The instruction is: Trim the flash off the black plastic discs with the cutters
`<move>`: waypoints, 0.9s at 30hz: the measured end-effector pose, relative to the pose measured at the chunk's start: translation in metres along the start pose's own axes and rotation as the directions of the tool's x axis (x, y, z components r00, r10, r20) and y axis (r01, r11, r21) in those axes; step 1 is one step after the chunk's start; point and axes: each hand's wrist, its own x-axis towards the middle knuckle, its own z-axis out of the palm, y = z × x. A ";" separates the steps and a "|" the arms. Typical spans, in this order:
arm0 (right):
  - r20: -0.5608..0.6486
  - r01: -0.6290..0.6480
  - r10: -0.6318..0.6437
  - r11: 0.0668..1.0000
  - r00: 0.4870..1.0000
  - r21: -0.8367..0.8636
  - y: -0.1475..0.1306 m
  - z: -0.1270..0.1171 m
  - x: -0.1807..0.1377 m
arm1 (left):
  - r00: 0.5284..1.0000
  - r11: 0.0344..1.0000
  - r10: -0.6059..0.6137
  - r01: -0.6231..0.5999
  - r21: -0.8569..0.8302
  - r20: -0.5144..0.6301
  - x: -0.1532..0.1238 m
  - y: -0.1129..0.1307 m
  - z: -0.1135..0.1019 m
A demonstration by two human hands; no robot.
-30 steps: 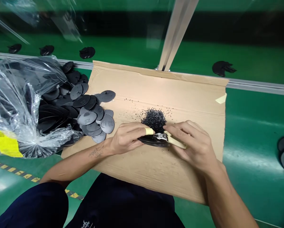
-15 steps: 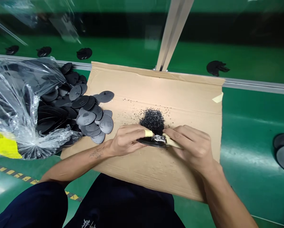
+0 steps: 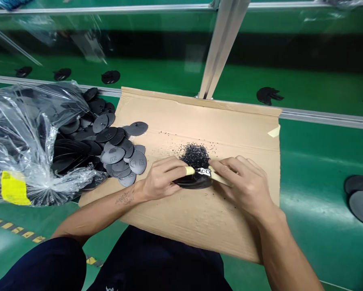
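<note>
My left hand [image 3: 165,177], with yellow tape round its thumb, grips the left edge of a black plastic disc [image 3: 195,182] above the cardboard. My right hand [image 3: 245,178] is closed round a pair of side cutters [image 3: 206,173] with pale handles. The cutters' jaws lie over the disc, close to the taped thumb; whether they touch the disc is hard to make out. Just beyond the disc is a heap of tiny black plastic bits [image 3: 196,155], with more bits scattered around it.
A clear plastic bag [image 3: 26,121] with a yellow label [image 3: 15,188] lies at left, black discs [image 3: 137,161] spilling from it onto the cardboard sheet [image 3: 230,125]. A metal post [image 3: 222,48] rises behind. More dark round parts [image 3: 361,200] lie on the green floor at right.
The disc has tilted so that more of its face and underside shows, while both hands keep nearly the same place. The camera view has shifted slightly, so the surroundings appear lower.
</note>
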 end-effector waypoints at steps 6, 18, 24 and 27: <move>0.018 0.019 -0.021 0.998 1.000 0.062 0.002 0.002 -0.001 | 0.991 0.998 0.006 -0.015 0.066 0.137 0.000 0.000 0.000; 0.117 -0.318 0.353 0.916 0.928 -0.244 0.029 0.006 -0.005 | 0.513 0.216 -0.806 0.720 -0.659 0.296 0.010 -0.003 0.001; 0.070 -0.313 0.347 0.903 0.935 -0.295 0.036 0.014 -0.010 | 0.412 0.048 -0.877 0.588 -0.807 0.248 0.036 -0.026 -0.023; 0.050 -0.292 0.322 0.905 0.945 -0.309 0.037 0.018 -0.010 | 0.510 0.323 -0.860 0.580 -0.748 0.025 0.063 -0.060 -0.041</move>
